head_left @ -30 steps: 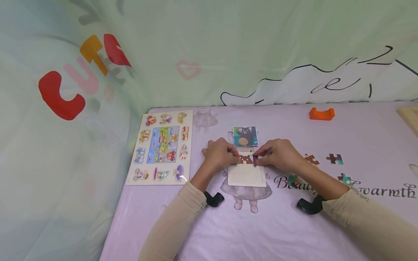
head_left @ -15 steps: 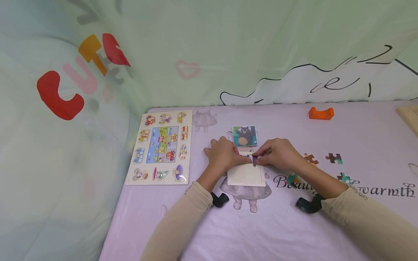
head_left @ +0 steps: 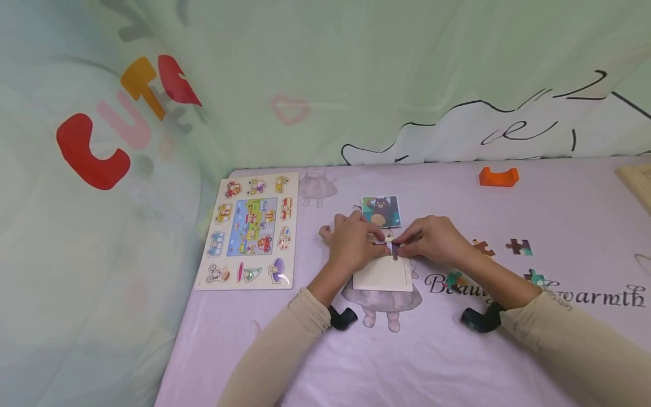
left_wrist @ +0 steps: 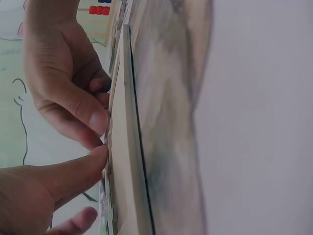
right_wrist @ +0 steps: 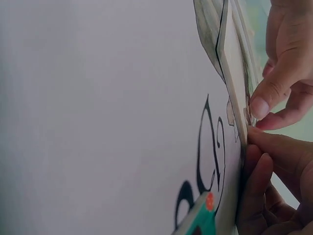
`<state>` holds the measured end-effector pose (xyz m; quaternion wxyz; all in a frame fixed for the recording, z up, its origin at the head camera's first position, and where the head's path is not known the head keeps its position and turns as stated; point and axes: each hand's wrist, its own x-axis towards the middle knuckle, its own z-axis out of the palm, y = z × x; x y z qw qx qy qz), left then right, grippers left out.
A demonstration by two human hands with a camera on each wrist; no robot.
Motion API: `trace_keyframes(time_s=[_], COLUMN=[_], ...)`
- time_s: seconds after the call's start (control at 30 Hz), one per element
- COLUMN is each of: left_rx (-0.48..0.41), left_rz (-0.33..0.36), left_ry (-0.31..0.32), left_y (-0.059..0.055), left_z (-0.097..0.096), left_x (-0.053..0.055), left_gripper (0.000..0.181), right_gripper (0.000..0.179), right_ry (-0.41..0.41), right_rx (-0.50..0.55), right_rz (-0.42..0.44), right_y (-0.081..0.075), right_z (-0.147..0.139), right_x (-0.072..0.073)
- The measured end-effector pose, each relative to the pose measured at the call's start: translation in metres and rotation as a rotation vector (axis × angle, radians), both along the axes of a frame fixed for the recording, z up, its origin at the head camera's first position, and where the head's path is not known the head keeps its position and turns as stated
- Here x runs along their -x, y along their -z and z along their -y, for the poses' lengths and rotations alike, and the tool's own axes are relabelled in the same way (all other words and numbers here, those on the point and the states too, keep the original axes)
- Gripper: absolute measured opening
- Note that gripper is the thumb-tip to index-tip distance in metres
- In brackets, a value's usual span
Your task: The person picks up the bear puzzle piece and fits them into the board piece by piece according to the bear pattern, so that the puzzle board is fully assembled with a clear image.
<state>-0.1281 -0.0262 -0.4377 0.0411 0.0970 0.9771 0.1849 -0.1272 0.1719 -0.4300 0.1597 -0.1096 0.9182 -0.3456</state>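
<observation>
A pale square puzzle tray [head_left: 382, 275] lies on the cloth, with bear-picture pieces along its far edge, mostly covered by fingers. My left hand [head_left: 352, 243] presses the pieces with a straight thumb. In the left wrist view that thumb [left_wrist: 85, 169] meets the tray's edge. At the tray's far right corner my right hand [head_left: 432, 242] pinches a dark jigsaw piece [head_left: 395, 251] between thumb and index finger. Both thumb tips nearly meet in the right wrist view, the right hand [right_wrist: 283, 171] below the left. A bear picture card [head_left: 381, 212] lies just beyond the tray.
Several loose jigsaw pieces lie right of the tray, including a brown and teal piece [head_left: 519, 246] and a teal piece [head_left: 536, 277]. A vehicle puzzle board [head_left: 291, 271] lies left. Farther back sit an orange block [head_left: 498, 177] and a wooden board's corner [head_left: 636, 183].
My left hand has slid right along the tray's far edge, its thumb now over the bear pieces. My right hand stays at the far right corner, holding the dark piece.
</observation>
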Motion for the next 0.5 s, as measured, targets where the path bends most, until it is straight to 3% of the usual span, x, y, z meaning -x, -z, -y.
trace_keyframes(time_s=[0.1, 0.3, 0.5], left_rx=[-0.014, -0.054, -0.039], left_rz=[-0.023, -0.001, 0.007], left_ry=[0.028, 0.047, 0.055], left_y=[0.0017, 0.0027, 0.0004], left_z=[-0.0009, -0.0004, -0.0015], left_x=[-0.0011, -0.0030, -0.0048], left_gripper=[0.018, 0.017, 0.014], right_gripper=[0.019, 0.018, 0.018], right_ry=[0.003, 0.019, 0.015], right_rx=[0.004, 0.001, 0.000], right_rz=[0.009, 0.034, 0.026], right_y=[0.0004, 0.0014, 0.0015], right_z=[0.0006, -0.0013, -0.0023], right_x=[0.0004, 0.0015, 0.0016])
